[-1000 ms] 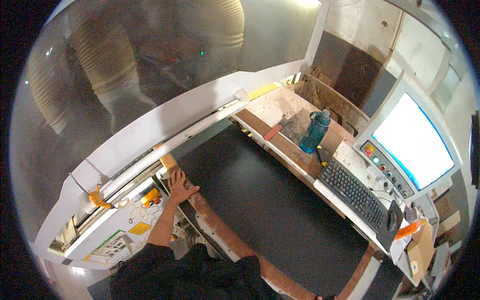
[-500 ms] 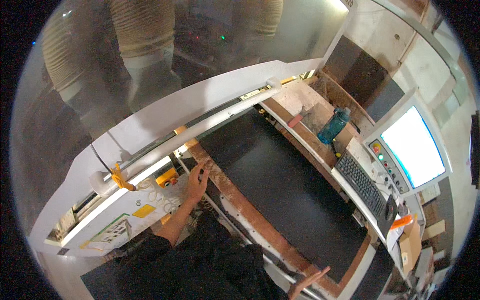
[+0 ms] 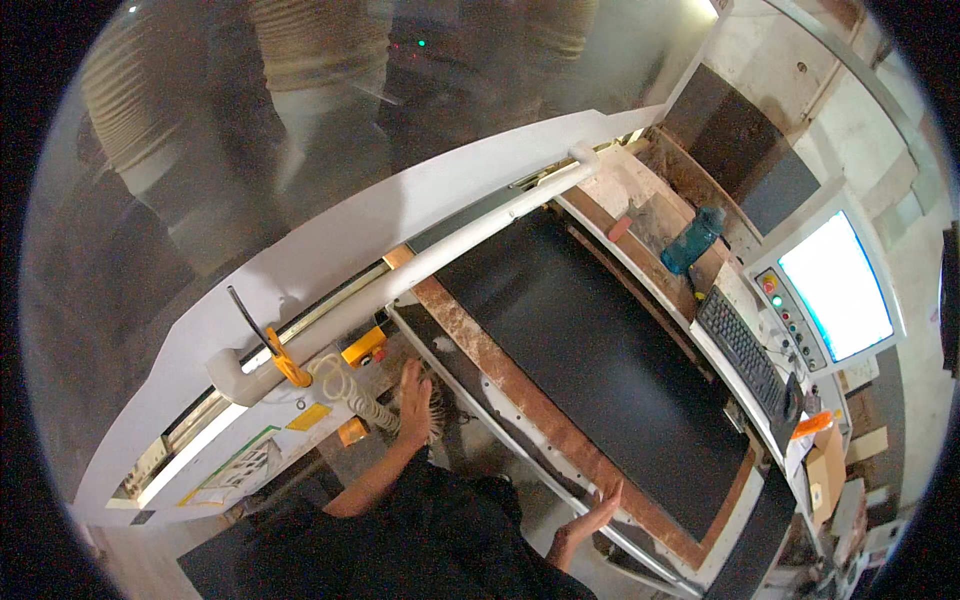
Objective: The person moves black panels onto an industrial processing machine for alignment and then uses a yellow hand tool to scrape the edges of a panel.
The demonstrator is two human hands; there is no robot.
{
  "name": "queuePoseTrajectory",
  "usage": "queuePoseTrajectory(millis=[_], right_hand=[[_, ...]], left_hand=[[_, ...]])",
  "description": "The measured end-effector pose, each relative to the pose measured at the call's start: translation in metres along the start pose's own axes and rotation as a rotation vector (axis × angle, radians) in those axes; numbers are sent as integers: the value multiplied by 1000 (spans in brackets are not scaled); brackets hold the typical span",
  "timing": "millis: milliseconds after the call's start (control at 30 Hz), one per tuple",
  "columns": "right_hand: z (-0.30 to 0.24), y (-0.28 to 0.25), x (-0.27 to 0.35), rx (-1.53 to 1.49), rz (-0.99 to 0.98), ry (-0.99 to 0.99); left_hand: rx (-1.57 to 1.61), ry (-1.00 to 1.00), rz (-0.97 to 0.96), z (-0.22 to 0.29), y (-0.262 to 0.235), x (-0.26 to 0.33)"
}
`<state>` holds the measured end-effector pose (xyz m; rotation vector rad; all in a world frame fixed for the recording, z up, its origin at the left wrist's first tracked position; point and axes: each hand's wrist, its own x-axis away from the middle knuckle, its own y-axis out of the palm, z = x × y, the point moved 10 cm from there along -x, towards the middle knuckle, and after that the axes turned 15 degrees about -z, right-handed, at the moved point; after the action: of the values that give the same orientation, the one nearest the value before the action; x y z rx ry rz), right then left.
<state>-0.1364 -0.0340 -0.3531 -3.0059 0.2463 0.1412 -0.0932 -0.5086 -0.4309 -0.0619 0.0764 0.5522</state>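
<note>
A large black panel (image 3: 590, 360) lies flat in front of me, bordered by a worn brown strip (image 3: 560, 440). My left hand (image 3: 414, 405) is left of it, fingers stretched out and holding nothing. It is in front of a pale coiled air hose (image 3: 345, 385), beyond the silver rail (image 3: 480, 410) along the near edge. My right hand (image 3: 590, 515) is by the near brown strip, toward the lower right corner, with its fingers straight and nothing held. Whether its fingertips touch the strip, I cannot tell.
A white bar (image 3: 450, 250) crosses the machine front, with a yellow air gun-like tool (image 3: 288, 362) hanging there. A yellow box with a red button (image 3: 365, 348) sits below. At right are a keyboard (image 3: 740, 340), lit monitor (image 3: 838, 285), blue bottle (image 3: 692, 240) and orange object (image 3: 812, 424).
My left hand has drawn back from the brown strip toward the coiled hose. The right hand has moved up and left along the near edge, away from the corner. The view has shifted slightly.
</note>
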Motion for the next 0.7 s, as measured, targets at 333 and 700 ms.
queuePoseTrajectory(millis=[333,700], right_hand=[[-82,17,-8,1036,-236,-523],[-58,-100,-60,406,-48,-319]], left_hand=[[-409,127,-203,64,47,14],[-394,76,-121,90,127,26]])
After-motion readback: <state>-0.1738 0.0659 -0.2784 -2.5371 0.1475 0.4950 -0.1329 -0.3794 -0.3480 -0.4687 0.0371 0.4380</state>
